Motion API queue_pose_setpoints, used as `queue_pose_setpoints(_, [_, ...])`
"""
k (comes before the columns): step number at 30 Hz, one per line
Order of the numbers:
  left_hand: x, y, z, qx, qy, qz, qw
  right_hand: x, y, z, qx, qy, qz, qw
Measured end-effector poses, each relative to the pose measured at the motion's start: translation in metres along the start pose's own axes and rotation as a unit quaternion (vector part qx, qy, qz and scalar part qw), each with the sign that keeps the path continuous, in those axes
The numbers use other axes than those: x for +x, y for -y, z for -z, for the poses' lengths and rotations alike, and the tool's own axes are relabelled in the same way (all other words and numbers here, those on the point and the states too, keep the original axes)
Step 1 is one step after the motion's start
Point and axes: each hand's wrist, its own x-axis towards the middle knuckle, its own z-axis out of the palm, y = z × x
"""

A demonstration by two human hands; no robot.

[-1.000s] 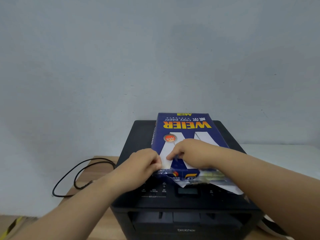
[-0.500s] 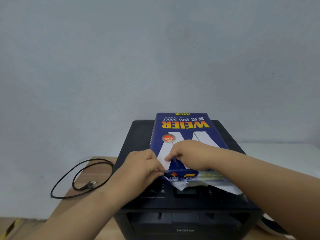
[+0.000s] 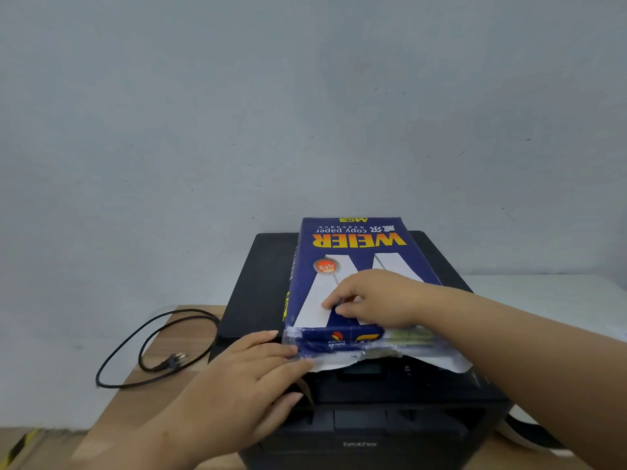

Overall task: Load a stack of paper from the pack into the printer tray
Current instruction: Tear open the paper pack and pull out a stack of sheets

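A blue pack of copy paper lies flat on top of a black Brother printer, its yellow "WEIER" lettering upside down to the camera and toward the far end. A large white "W" and a round orange seal mark the top face. The pack's near end is torn: crumpled clear tape and ragged wrapper hang over the printer's control panel, and white paper edges show through the tear (a white flap trails off toward the near right).

The person's right hand rests on the near part of the pack's top, its fingers bent, with the tips and thumb on the wrapper; whether they pinch a fold of it cannot be told. The left hand reaches in from the near left, its fingers nearly straight and close together, with the tips touching the torn near-left corner.

The printer stands on a wooden counter against a pale wall. A black power cable lies looped on the counter to the left, its plug free.
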Motion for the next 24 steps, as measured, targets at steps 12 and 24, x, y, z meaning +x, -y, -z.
queue_pose_setpoints(12, [-0.013, -0.002, 0.016, -0.018, 0.038, 0.021, 0.999, -0.056, -0.056, 0.012, -0.095, -0.029, -0.051, 0.994])
queue_pose_setpoints(24, [0.06, -0.061, -0.008, 0.097, 0.082, 0.067, 0.99, -0.071, -0.065, -0.004, -0.211, -0.051, -0.028, 0.976])
